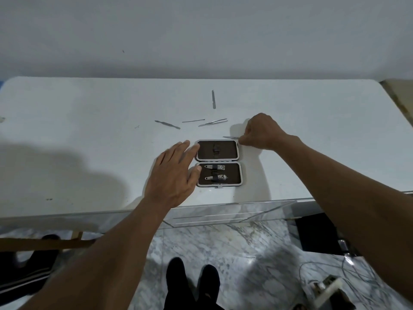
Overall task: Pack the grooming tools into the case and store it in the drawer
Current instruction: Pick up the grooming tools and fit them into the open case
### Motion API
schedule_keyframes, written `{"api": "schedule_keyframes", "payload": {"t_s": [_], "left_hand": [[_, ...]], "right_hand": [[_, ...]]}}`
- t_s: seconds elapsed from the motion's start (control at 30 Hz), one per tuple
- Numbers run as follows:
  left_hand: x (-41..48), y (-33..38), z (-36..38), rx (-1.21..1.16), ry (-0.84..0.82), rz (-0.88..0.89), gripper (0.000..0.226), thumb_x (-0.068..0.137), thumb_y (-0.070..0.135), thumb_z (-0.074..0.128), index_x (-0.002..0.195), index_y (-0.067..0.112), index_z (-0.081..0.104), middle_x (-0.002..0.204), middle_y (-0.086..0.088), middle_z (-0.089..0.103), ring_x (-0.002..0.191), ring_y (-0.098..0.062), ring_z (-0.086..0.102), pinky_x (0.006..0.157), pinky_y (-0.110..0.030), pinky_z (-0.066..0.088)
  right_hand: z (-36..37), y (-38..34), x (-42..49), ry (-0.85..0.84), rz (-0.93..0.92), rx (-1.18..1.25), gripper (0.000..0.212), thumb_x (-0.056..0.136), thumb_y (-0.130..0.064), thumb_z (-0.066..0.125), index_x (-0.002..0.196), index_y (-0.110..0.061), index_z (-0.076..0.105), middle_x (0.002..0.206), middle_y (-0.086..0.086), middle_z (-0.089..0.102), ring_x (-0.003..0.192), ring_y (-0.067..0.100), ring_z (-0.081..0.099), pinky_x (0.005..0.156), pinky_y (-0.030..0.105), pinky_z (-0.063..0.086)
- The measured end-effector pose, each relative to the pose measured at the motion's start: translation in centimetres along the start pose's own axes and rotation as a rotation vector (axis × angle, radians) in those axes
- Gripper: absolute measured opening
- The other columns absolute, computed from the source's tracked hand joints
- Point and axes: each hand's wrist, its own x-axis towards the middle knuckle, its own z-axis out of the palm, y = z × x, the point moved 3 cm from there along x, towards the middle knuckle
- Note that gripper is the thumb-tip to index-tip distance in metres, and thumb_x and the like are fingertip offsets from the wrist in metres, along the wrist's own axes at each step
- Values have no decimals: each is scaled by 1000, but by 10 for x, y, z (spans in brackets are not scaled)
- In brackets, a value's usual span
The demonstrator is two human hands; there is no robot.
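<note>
A small grooming case (pixel 239 174) lies open on the white table (pixel 89 121), its two dark-lined halves one behind the other. Two nail clippers (pixel 215 172) sit strapped in the near half; the far half holds no tools. My left hand (pixel 173 175) rests open against the case's left side, fingers touching both halves. My right hand (pixel 260 133) is at the case's far right corner, fingers pinched on a thin metal tool (pixel 230 137) that points left. Several more thin metal tools lie behind the case: a cuticle pusher (pixel 167 124), a thin pick (pixel 193 121), tweezers (pixel 212 122) and a file (pixel 213 99).
A clear acrylic drawer (pixel 223 212) stands open below the table's front edge. My feet (pixel 192 280) stand on a marble floor. Cables and a white device (pixel 326 287) lie at the lower right. A wall runs behind the table.
</note>
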Motion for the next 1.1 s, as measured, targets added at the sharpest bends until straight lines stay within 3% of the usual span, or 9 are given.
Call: {"api": "schedule_keyframes", "payload": {"t_s": [0.1, 0.2, 0.3, 0.4, 0.5, 0.67, 0.83, 0.97, 1.1], "left_hand": [[0, -1, 0, -1, -6, 1, 57, 96, 45, 30, 149, 24, 36, 154, -2, 41, 142, -21, 36, 115, -40, 31], [0, -1, 1, 7, -9, -2, 58, 96, 46, 29, 149, 25, 35, 154, -1, 40, 142, -20, 35, 115, -39, 31], [-1, -1, 1, 11, -9, -2, 58, 96, 46, 29, 149, 25, 36, 154, -1, 40, 142, -20, 35, 115, -38, 30], [0, -1, 0, 17, -9, -5, 58, 96, 47, 29, 149, 25, 36, 154, -1, 40, 142, -20, 35, 114, -39, 31], [0, 0, 1, 13, -11, -6, 58, 96, 47, 29, 149, 25, 35, 155, -1, 40, 143, -20, 35, 115, -39, 31], [0, 1, -1, 7, 3, -7, 58, 96, 46, 29, 149, 24, 36, 154, -2, 41, 142, -20, 36, 115, -40, 32], [-1, 0, 1, 10, 6, -13, 58, 96, 45, 31, 149, 24, 36, 154, -1, 40, 142, -19, 35, 115, -39, 30], [-1, 1, 2, 10, 12, -12, 57, 96, 45, 31, 149, 24, 36, 154, -2, 41, 142, -20, 35, 115, -39, 30], [0, 1, 1, 13, 22, -9, 58, 96, 44, 32, 149, 23, 37, 154, -3, 41, 142, -21, 36, 115, -40, 30]], "right_hand": [[3, 1, -5, -13, -2, 26, 28, 72, -25, 71, 78, 1, 67, 83, 15, 70, 82, 32, 65, 68, 38, 54], [4, 3, -8, -5, -19, 90, 16, 76, -20, 69, 85, -12, 58, 88, 6, 64, 86, 28, 59, 67, 31, 41], [0, 8, -9, -36, -40, 194, 26, 82, -18, 66, 106, -14, 59, 95, 4, 61, 88, 23, 56, 72, 28, 41], [-6, 9, -13, -38, -91, 166, 15, 84, -12, 62, 96, -10, 71, 91, 5, 67, 85, 21, 58, 71, 27, 43], [-8, 11, -16, 40, -68, 179, 14, 85, -11, 55, 89, -9, 69, 84, 1, 65, 83, 22, 58, 65, 27, 44], [-10, 15, -18, 24, 4, 540, 12, 90, -7, 50, 95, 0, 59, 87, 18, 69, 66, 31, 68, 57, 30, 58], [-18, 8, -30, 23, -86, 546, 5, 83, -10, 66, 83, -9, 71, 77, 6, 72, 71, 24, 76, 78, 36, 60], [-13, -2, -50, -52, -116, 490, 19, 89, -21, 62, 91, -8, 76, 92, -3, 76, 80, 13, 75, 90, 39, 57], [-1, -15, -77, -25, -290, 230, 20, 89, -21, 63, 102, -15, 76, 105, 3, 75, 92, 18, 70, 91, 34, 53]]}}
